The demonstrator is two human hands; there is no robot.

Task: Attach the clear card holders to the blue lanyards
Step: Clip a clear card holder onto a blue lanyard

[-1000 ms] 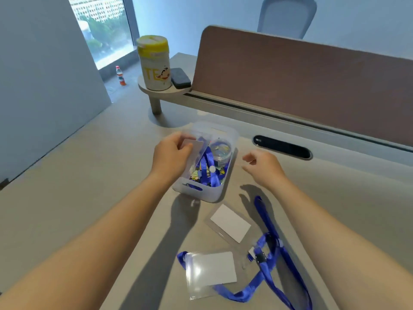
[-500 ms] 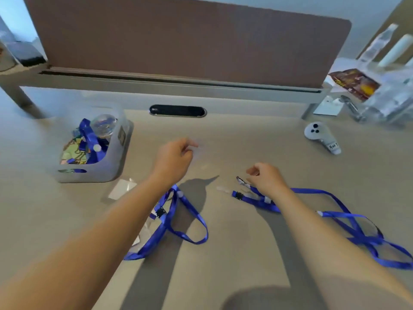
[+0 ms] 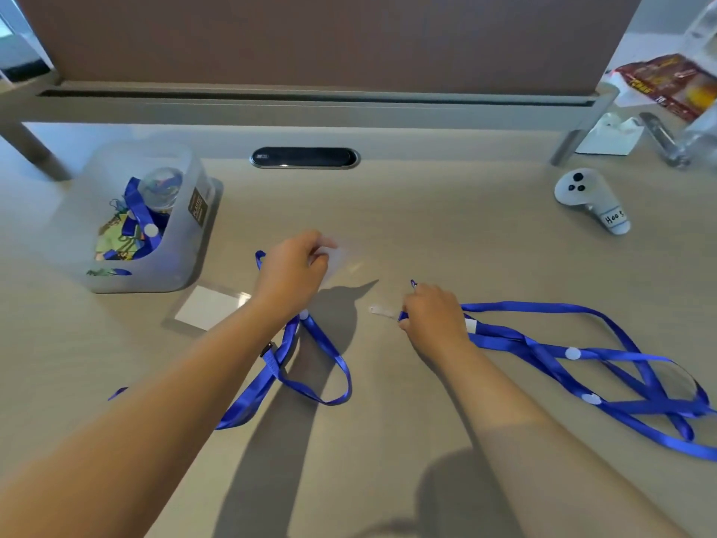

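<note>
Blue lanyards sprawl over my desk (image 3: 446, 227), largest first: a tangled bundle (image 3: 605, 363) toward the right edge, a looped lanyard (image 3: 306, 374) at centre under my left forearm. Bare desktop lies open between them and along the near edge. A translucent bin (image 3: 155, 234) sits toward the back left corner, one clear card holder (image 3: 207, 307) flat just in front of it. My left hand (image 3: 291, 273) pinches a blurred clear holder (image 3: 341, 262); my right hand (image 3: 434, 316) closes on the bundle's clip end (image 3: 413, 284).
</note>
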